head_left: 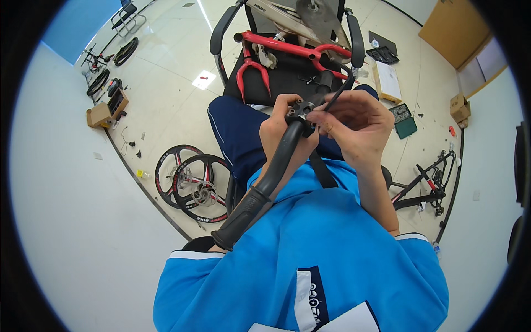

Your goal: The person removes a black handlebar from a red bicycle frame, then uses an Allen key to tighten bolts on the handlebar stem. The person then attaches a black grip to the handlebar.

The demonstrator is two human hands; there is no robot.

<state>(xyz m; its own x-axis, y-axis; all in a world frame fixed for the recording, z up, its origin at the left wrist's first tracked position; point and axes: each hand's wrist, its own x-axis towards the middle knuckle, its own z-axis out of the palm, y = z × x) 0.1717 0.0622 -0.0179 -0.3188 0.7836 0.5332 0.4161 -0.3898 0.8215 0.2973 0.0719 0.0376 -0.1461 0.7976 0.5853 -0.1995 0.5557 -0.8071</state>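
My left hand point(279, 126) grips a black bicycle handlebar point(265, 182) near its stem clamp point(299, 109); the bar's rubber grip end points down toward my blue shirt. My right hand point(354, 124) pinches at the clamp with its fingertips, beside a thin black cable point(338, 94) that runs up from there. Whether the fingers hold a small part or tool is hidden. Both hands hover over my lap in dark blue trousers.
A black office chair point(221, 33) in front of me carries a red bicycle frame point(287, 48) and a beige frame. Two spoked wheels point(191, 182) lie on the floor left. Another bike point(428, 185) lies right, near tool cases point(404, 122) and cardboard boxes point(105, 110).
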